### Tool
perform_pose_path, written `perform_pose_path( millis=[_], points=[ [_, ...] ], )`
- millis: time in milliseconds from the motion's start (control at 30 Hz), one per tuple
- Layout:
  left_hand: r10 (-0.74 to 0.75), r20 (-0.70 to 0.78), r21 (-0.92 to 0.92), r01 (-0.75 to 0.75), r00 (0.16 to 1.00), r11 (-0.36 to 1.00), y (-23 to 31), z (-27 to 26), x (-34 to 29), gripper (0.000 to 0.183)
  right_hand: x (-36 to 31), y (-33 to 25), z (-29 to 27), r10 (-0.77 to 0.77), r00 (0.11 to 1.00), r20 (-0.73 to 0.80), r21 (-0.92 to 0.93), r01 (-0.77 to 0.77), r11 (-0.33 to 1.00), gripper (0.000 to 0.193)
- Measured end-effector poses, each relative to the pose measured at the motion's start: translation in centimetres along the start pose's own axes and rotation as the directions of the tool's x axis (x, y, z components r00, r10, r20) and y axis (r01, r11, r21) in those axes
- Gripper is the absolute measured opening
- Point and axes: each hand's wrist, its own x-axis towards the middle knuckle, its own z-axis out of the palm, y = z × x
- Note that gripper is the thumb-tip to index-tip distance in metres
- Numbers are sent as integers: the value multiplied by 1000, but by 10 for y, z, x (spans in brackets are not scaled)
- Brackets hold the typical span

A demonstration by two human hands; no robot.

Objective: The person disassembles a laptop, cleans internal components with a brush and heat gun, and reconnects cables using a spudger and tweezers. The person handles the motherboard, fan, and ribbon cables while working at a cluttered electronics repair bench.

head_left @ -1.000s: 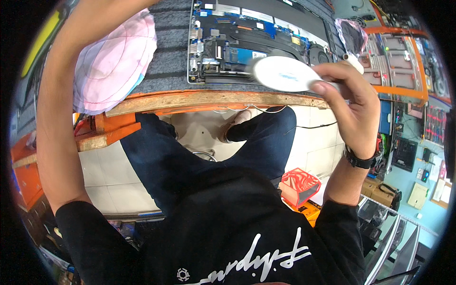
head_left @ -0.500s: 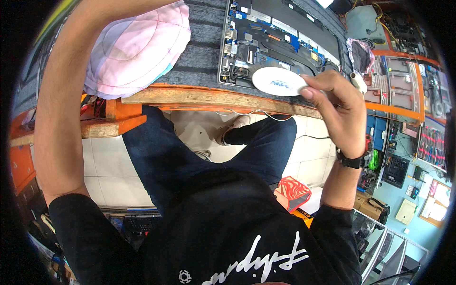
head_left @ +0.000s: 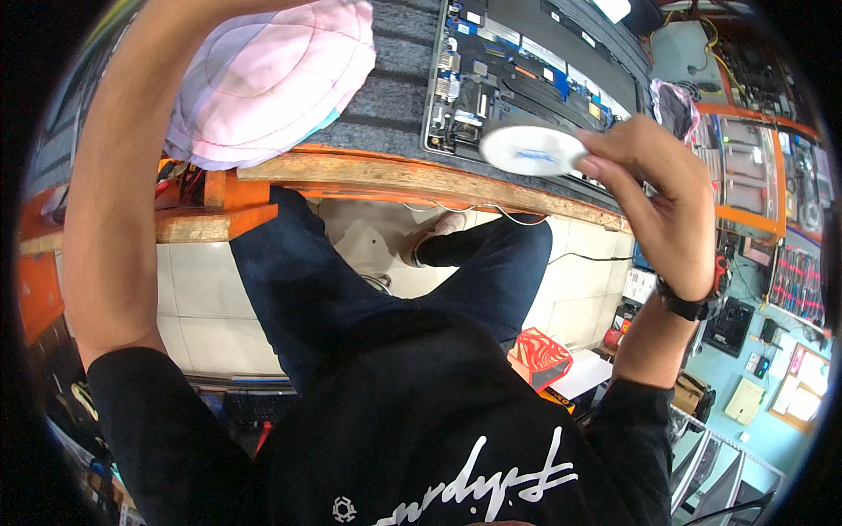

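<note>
Between the thumb and fingers of my right hand [head_left: 664, 197] is a thin white oval disc [head_left: 526, 154] with blue marking on its face, gripped by its right end. The disc is slightly blurred and covers part of an opened laptop [head_left: 526, 74], whose circuit board and dark inner parts lie exposed; whether they touch, I cannot tell. My left forearm [head_left: 114, 202] reaches up past the top edge, so its hand is out of sight. Beside that arm lies a pink quilted cloth [head_left: 272, 83].
A grey ribbed mat [head_left: 399, 88] covers the bench, which has a worn wooden front edge [head_left: 395, 180]. A small patterned cloth bundle [head_left: 674, 107] sits right of the laptop. Farther right are orange-framed shelves [head_left: 750, 219]. A red-and-white box [head_left: 539, 358] stands low beside my leg.
My right hand has shifted to the right with the white disc still in it. The laptop and pink cloth appear slightly farther right and higher, as the whole view has shifted.
</note>
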Motion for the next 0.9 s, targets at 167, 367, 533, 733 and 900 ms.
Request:
perform_pose_path(
  millis=[167,367,533,733,900],
  points=[
    [-15,9,-16,15,1000,1000,5,-5,-2,20,-6,8,-5,-4,1000,8,-17,4,1000,14],
    [-44,1,10,44,999,999,5,-7,-7,20,8,-3,-2,-108,994,26,-66,110,992,14],
    [20,-5,-20,-20,1000,1000,-3,12,2,21,-3,0,-3,-32,998,62,-108,39,993,13],
    [-58,18,-26,58,998,998,6,5,1,18,-23,13,-10,94,995,40,-65,-91,994,12],
    [-74,9,75,73,997,995,21,-5,2,16,-75,48,-36,257,966,-12,-161,-255,953,14]
  ],
)
